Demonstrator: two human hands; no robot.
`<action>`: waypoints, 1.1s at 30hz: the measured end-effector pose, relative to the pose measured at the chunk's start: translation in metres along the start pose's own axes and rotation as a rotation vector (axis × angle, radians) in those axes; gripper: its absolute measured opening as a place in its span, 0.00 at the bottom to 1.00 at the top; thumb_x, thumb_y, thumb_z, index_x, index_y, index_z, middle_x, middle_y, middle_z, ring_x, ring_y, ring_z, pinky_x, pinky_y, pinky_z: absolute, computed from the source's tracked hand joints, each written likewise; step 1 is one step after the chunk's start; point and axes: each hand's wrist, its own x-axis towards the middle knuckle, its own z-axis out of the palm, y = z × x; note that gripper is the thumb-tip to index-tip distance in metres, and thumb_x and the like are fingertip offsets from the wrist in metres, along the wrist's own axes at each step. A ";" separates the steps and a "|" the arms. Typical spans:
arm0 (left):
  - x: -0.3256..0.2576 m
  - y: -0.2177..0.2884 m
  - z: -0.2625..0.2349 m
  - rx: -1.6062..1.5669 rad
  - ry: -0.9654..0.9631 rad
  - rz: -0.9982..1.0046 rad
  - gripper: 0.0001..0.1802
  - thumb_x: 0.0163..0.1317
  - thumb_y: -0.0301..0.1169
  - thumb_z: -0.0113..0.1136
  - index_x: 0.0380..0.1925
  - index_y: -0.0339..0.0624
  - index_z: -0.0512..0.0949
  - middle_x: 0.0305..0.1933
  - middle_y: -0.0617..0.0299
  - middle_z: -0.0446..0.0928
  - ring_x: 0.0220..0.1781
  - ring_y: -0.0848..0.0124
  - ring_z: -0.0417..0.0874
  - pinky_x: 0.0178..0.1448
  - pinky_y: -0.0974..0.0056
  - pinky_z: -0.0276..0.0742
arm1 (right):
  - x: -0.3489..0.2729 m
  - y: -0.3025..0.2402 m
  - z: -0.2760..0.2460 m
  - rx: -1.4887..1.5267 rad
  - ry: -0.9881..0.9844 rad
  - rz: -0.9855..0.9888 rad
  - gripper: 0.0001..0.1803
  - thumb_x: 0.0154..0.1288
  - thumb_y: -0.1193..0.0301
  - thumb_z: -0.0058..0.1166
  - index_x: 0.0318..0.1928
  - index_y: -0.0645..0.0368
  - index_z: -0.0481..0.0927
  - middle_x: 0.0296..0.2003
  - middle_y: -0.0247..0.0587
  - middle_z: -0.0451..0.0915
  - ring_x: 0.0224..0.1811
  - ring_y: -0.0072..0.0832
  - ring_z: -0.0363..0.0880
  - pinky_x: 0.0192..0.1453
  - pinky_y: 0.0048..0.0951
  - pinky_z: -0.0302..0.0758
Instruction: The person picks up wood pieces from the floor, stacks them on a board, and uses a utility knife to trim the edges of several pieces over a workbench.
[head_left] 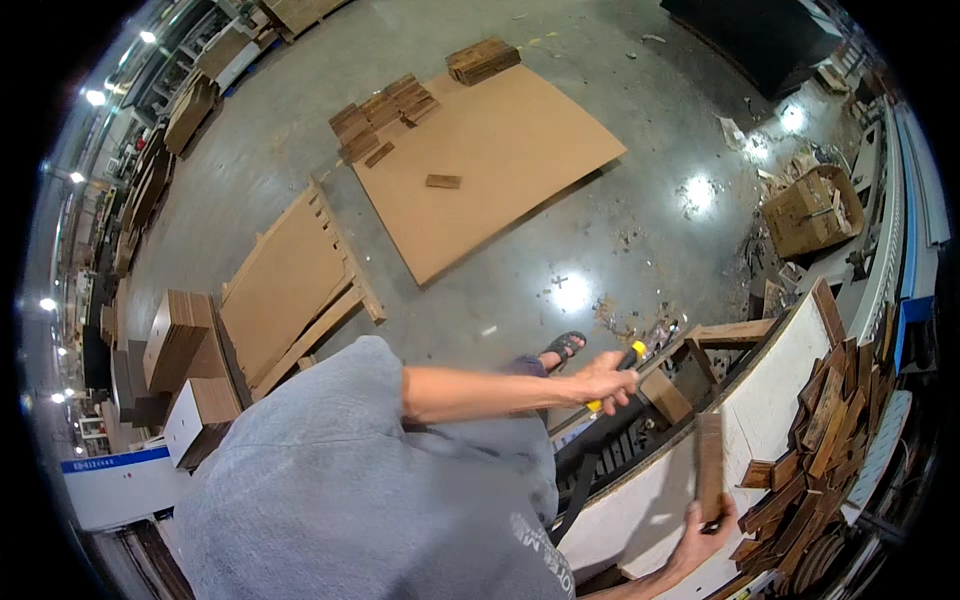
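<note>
Floor (640, 230): polished concrete, strewn with offcuts, glare spots.
Cardboard sheet (490, 160): flat on floor, small wood blocks along far edge.
Pallet frame (290, 280): lying flat, beside stacked boards.
Desk (790, 400): white curved surface at right, dark wood pieces (820, 450) heaped along outer rim.
Wood strip (709, 465): upright on desk, long axis vertical, gripped at lower end by closed right hand (705, 535).
Yellow-handled tool (620, 375): clenched in left hand (605, 380), head hidden, handle angled up-right.
Relation: strip down and right of left hand, near, not touching; right hand already on strip.
</note>
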 end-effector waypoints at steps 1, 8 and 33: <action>0.003 0.008 0.012 -0.018 -0.053 -0.002 0.27 0.69 0.44 0.58 0.52 0.29 0.69 0.49 0.50 0.80 0.45 0.66 0.86 0.33 0.64 0.87 | -0.012 -0.010 0.004 0.059 -0.105 -0.007 0.31 0.51 0.75 0.67 0.59 0.62 0.75 0.55 0.46 0.75 0.60 0.38 0.72 0.70 0.38 0.64; -0.015 0.028 0.039 -0.163 -0.395 -0.120 0.22 0.53 0.34 0.78 0.39 0.40 0.72 0.32 0.63 0.78 0.28 0.73 0.83 0.21 0.68 0.81 | -0.040 -0.039 0.010 0.287 -0.247 -0.196 0.34 0.51 0.75 0.68 0.61 0.60 0.72 0.60 0.47 0.72 0.64 0.39 0.69 0.70 0.42 0.64; -0.052 -0.039 0.044 0.434 -0.276 -0.163 0.18 0.71 0.41 0.52 0.35 0.34 0.79 0.26 0.58 0.80 0.24 0.70 0.79 0.32 0.61 0.75 | 0.006 -0.006 0.053 -0.321 0.065 -0.209 0.32 0.54 0.75 0.69 0.61 0.60 0.75 0.59 0.51 0.74 0.64 0.47 0.67 0.70 0.44 0.66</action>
